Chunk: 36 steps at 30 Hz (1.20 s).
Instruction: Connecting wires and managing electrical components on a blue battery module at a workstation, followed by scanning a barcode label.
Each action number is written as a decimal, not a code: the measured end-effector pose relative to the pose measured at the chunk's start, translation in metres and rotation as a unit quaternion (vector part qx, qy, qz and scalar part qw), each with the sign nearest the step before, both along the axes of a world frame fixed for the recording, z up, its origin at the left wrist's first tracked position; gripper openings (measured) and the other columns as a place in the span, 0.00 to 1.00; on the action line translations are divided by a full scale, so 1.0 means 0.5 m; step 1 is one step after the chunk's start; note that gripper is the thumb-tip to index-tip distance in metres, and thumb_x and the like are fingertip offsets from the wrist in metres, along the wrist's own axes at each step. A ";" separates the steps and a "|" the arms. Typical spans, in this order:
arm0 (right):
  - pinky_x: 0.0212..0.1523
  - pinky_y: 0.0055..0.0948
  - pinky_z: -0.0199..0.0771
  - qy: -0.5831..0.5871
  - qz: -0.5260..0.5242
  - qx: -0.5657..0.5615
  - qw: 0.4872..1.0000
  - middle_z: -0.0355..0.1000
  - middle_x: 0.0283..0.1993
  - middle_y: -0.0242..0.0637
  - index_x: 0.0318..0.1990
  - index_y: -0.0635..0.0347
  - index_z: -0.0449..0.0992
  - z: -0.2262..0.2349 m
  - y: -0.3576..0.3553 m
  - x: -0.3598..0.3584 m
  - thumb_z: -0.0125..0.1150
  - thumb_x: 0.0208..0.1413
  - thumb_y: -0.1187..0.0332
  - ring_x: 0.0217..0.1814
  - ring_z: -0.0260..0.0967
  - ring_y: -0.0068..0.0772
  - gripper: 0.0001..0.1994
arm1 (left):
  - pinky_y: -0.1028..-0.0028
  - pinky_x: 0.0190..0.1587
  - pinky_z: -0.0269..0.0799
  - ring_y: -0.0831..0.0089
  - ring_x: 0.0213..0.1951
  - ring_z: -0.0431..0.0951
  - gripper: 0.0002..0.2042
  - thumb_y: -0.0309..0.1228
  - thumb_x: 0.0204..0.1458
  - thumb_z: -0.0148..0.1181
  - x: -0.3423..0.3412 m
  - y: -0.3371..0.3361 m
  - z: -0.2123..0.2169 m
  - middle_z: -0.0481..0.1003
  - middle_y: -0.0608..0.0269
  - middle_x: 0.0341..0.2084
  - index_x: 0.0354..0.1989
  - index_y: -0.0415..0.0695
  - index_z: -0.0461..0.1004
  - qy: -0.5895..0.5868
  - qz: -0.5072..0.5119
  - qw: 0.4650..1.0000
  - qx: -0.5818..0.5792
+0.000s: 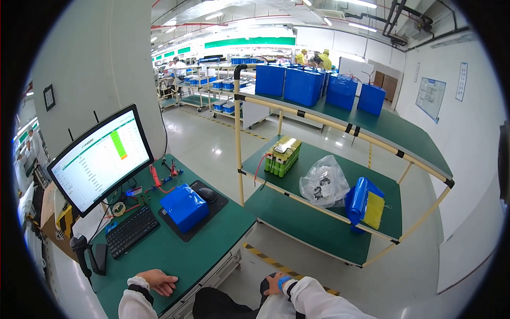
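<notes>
My left hand (160,282) rests on the green-topped desk (183,260) near its front edge, fingers loosely bent and apart, holding nothing. My right hand (274,283) lies on the dark cloth over my knee, with a blue band at the wrist; its fingers are partly hidden and nothing shows in them. Beyond the left hand a blue-wrapped battery pack (184,208) sits on a black mouse pad (219,210), beside a black mouse (207,195). A black keyboard (133,232) lies left of the pack.
A monitor (101,158) and a handheld scanner (79,247) stand at the left. Red clip leads (155,175) lie behind the pack. The shelf rack (319,114) at right carries several blue packs, a green cell pack (282,157), a plastic bag (324,183) and a blue film roll (357,202).
</notes>
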State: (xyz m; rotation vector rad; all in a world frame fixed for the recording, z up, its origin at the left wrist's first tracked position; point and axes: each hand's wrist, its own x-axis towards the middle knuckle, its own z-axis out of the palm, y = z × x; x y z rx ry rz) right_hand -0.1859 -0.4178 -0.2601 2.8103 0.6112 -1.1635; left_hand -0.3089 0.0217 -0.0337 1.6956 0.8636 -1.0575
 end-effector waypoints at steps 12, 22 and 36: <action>0.64 0.68 0.49 0.007 0.009 -0.004 1.000 0.48 0.69 0.69 0.69 0.41 0.56 0.015 0.000 0.000 0.60 0.42 0.34 0.69 0.47 0.76 0.46 | 0.72 0.36 0.80 0.67 0.29 0.82 0.22 0.49 0.54 0.63 -0.003 0.006 -0.007 0.81 0.57 0.27 0.34 0.37 0.78 -0.001 0.001 1.000 -0.004; 0.65 0.66 0.50 0.014 0.008 -0.006 1.000 0.46 0.69 0.71 0.70 0.40 0.55 0.012 -0.002 0.004 0.59 0.44 0.34 0.70 0.48 0.75 0.46 | 0.72 0.38 0.80 0.68 0.31 0.82 0.22 0.50 0.54 0.64 -0.002 0.008 -0.012 0.81 0.58 0.28 0.35 0.38 0.78 0.002 -0.009 1.000 -0.003; 0.64 0.67 0.50 0.008 0.010 -0.004 1.000 0.48 0.68 0.70 0.69 0.41 0.56 0.021 -0.002 -0.001 0.60 0.43 0.34 0.69 0.49 0.76 0.45 | 0.72 0.38 0.80 0.68 0.30 0.82 0.22 0.50 0.53 0.65 -0.001 0.007 -0.010 0.81 0.58 0.28 0.34 0.39 0.78 0.004 -0.012 1.000 -0.007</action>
